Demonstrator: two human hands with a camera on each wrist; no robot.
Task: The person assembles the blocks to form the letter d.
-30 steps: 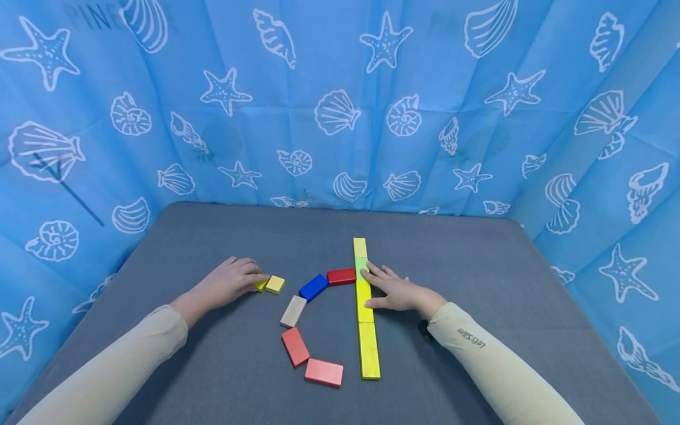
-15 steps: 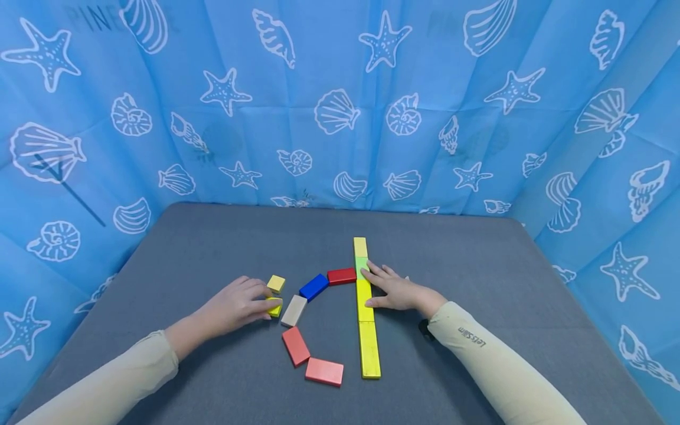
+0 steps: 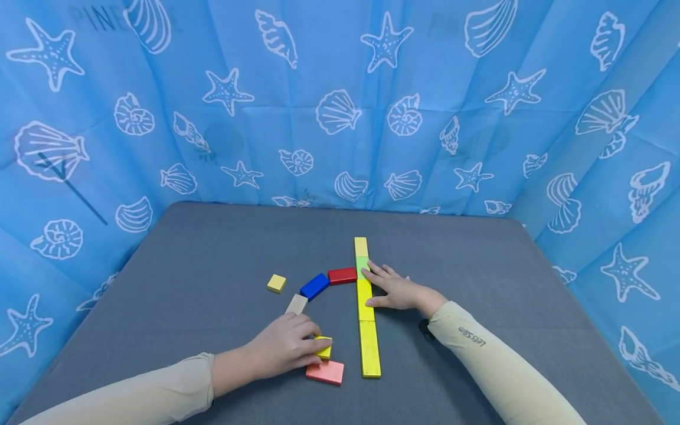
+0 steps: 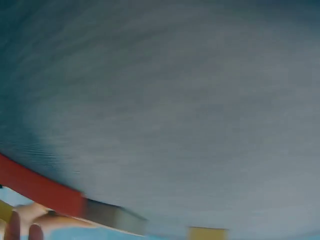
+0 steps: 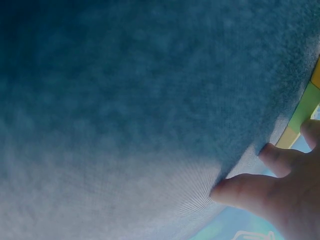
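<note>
My left hand [image 3: 284, 346] pinches a small yellow block [image 3: 324, 347] between thumb and fingers, close by the far edge of a pink block [image 3: 325, 373]. Under this hand the other pinkish-red block is hidden in the head view; a wooden block [image 3: 297, 304] shows just beyond it. With fingers spread, my right hand [image 3: 397, 290] rests against a straight column of blocks. Its fingertips touch the green block [image 3: 362, 265], and its thumb lies at the edge of a long yellow block [image 3: 365, 301]. The right wrist view shows the spread fingers [image 5: 245, 190] beside the column.
Blue [image 3: 314, 286] and red [image 3: 342, 275] blocks curve from the wooden one to the column. A pale yellow block [image 3: 360, 247] tops the column and another long yellow block [image 3: 369, 349] ends it. One loose pale yellow block [image 3: 276, 283] lies left on the grey table [image 3: 451, 248].
My left hand has carried the yellow block from beside the loose pale yellow block, past the wooden block, toward me and right to the pink block. The right hand has stayed in place.
</note>
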